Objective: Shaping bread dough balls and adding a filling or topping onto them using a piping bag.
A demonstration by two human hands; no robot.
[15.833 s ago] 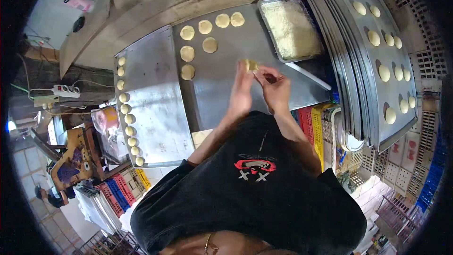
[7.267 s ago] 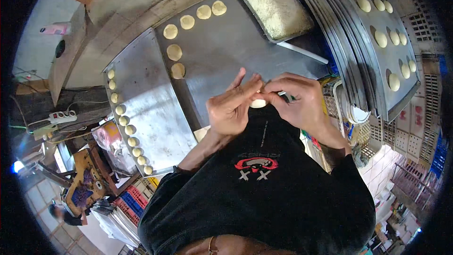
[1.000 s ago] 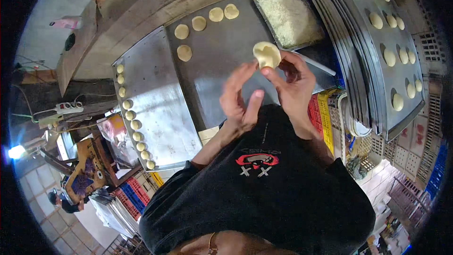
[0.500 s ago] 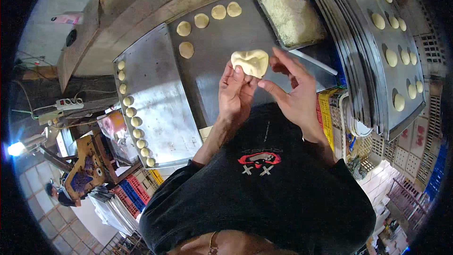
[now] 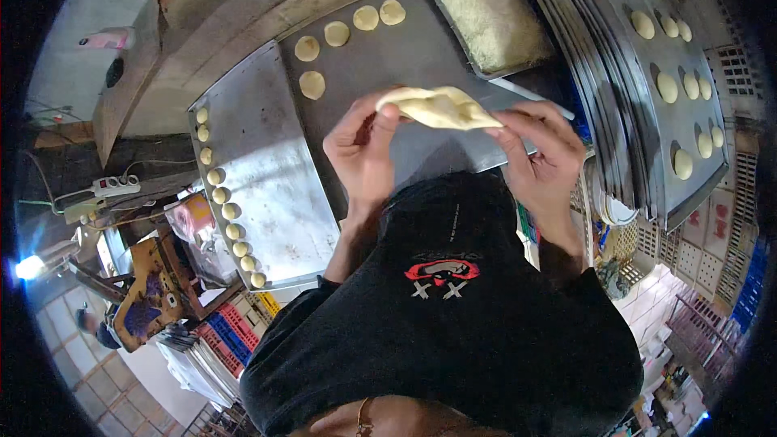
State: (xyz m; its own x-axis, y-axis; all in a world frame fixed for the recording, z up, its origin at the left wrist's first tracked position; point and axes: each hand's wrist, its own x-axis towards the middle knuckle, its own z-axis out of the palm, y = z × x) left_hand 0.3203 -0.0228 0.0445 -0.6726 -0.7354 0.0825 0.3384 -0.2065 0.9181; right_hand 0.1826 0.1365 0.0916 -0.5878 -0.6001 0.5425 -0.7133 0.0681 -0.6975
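The dough point(image 5: 443, 110) is held up over the grey tray point(image 5: 405, 57). Its ends are pinched between fingers and thumb, one by the left hand point(image 5: 360, 146), one by the right hand point(image 5: 546, 154). Stretching seems to be the step; gentle pulling is probably needed.

Both hands point(image 5: 364, 150) point(image 5: 549, 154) pinch, raised and apart, wrists point(image 5: 364, 212) seemingly slightly bent.

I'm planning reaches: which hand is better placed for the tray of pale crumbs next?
Probably the right hand: it looks nearer the tray than the left hand, though both grip the dough.
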